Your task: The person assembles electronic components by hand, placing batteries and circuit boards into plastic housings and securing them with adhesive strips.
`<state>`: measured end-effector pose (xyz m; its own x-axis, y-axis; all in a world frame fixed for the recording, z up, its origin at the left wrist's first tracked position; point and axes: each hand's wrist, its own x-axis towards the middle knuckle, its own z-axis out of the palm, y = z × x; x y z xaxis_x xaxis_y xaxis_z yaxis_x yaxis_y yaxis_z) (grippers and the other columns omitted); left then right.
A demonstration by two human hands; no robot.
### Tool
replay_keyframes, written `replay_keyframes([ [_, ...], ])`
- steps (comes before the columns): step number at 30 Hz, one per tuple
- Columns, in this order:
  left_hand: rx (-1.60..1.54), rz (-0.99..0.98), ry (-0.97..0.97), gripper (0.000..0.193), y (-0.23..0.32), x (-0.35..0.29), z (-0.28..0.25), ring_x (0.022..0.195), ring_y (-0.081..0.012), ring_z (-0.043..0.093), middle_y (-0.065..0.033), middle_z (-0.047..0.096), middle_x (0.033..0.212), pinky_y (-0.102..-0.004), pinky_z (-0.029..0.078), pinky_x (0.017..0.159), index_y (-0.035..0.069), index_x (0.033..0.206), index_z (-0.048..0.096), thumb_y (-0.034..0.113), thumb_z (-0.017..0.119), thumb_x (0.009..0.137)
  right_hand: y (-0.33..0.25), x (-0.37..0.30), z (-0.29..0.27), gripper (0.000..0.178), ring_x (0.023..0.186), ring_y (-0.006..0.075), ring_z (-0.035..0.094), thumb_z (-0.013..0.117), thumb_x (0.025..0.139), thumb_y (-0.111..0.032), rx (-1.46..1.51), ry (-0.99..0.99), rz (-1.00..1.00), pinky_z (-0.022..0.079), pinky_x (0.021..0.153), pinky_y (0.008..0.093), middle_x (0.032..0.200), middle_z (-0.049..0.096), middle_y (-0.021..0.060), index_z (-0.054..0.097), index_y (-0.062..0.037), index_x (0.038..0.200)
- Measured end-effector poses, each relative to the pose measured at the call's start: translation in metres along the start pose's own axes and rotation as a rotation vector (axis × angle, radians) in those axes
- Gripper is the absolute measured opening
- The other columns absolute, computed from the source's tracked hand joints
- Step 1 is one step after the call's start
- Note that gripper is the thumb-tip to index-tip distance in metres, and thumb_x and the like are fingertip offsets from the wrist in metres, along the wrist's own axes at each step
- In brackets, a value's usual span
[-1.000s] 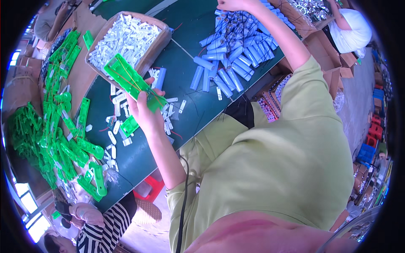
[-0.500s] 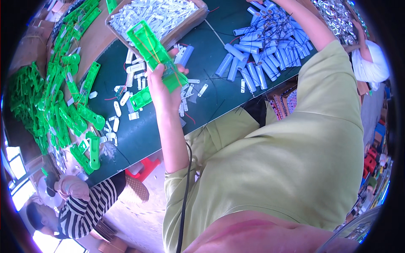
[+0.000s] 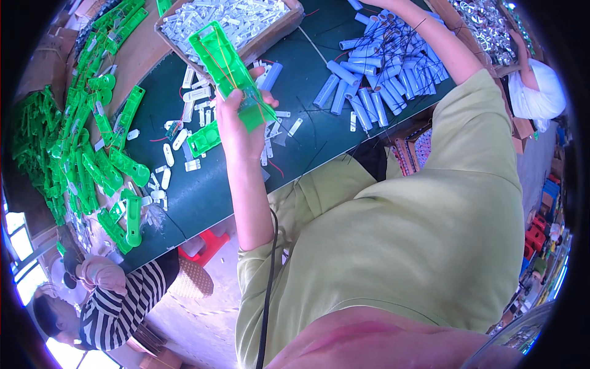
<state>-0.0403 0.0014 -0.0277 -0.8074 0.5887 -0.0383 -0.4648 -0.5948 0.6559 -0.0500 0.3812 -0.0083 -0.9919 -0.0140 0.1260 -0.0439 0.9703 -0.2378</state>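
My left hand (image 3: 241,132) is closed around a green plastic housing (image 3: 212,52), long and open-faced, with thin red and yellow wires across its inside. Below that hand a second green piece (image 3: 204,141) shows, partly hidden by my wrist. Just beyond my fingers is a blue cylinder (image 3: 269,77), probably a battery cell. My right arm reaches to the top edge over a heap of blue cylinders (image 3: 384,67) with black wires. Of my right hand (image 3: 382,3) only a part shows, and its fingers are cut off. One blue cylinder (image 3: 354,4) is close beside it.
A cardboard box (image 3: 270,40) of small white parts stands at the back. Many green housings (image 3: 92,157) are piled along the left, with small white pieces (image 3: 198,94) scattered nearby. A person in striped sleeves (image 3: 126,307) sits lower left; another in white (image 3: 538,89) is far right.
My right hand has shifted slightly left along the top edge, and a blue cylinder now shows beside it. The green housing in my left hand has tilted a little and risen slightly.
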Motion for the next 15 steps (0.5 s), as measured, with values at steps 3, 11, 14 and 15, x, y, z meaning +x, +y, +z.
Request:
replay_keyframes([
  [3, 0.262, 0.067, 0.059, 0.041, -0.002, -0.006, 0.017, 0.069, -0.0204, 0.062, -0.0184, 0.059, 0.109, -0.0324, 0.051, 0.059, 0.002, 0.126, 0.044, 0.011, 0.047, 0.086, -0.085, -0.012, -0.032, 0.013, 0.060, 0.0132, 0.056, 0.059, 0.090, -0.014, 0.598, 0.266, 0.018, 0.042, 0.053, 0.0290, 0.064, 0.055, 0.0060, 0.052, -0.0038, 0.093],
  [11, 0.532, 0.242, 0.075, 0.046, -0.023, -0.012, 0.043, 0.067, -0.0125, 0.062, -0.0081, 0.060, 0.090, -0.0235, 0.048, 0.056, -0.002, 0.132, 0.040, 0.003, 0.048, 0.087, -0.225, -0.036, -0.011, 0.011, 0.054, 0.0081, 0.043, 0.061, 0.088, -0.009, 0.821, 0.478, -0.251, 0.036, 0.050, 0.0256, 0.062, 0.046, 0.0029, 0.051, -0.0043, 0.089],
  [14, 0.590, 0.261, 0.103, 0.046, -0.028, -0.012, 0.039, 0.066, -0.0124, 0.061, -0.0079, 0.060, 0.089, -0.0236, 0.048, 0.056, -0.002, 0.132, 0.041, 0.003, 0.048, 0.087, -0.222, -0.029, 0.007, 0.011, 0.052, 0.0111, 0.047, 0.060, 0.089, -0.008, 0.435, 0.722, -0.337, 0.037, 0.049, 0.0271, 0.062, 0.048, 0.0056, 0.051, -0.0030, 0.088],
  [15, 0.583, 0.247, 0.114, 0.042, -0.029, -0.013, 0.041, 0.065, -0.0118, 0.060, -0.0073, 0.060, 0.087, -0.0235, 0.047, 0.055, -0.002, 0.129, 0.043, 0.004, 0.048, 0.087, -0.221, -0.024, 0.018, 0.012, 0.052, 0.0149, 0.050, 0.060, 0.089, -0.008, 0.365, 0.797, -0.302, 0.038, 0.049, 0.0288, 0.063, 0.050, 0.0075, 0.050, -0.0023, 0.087],
])
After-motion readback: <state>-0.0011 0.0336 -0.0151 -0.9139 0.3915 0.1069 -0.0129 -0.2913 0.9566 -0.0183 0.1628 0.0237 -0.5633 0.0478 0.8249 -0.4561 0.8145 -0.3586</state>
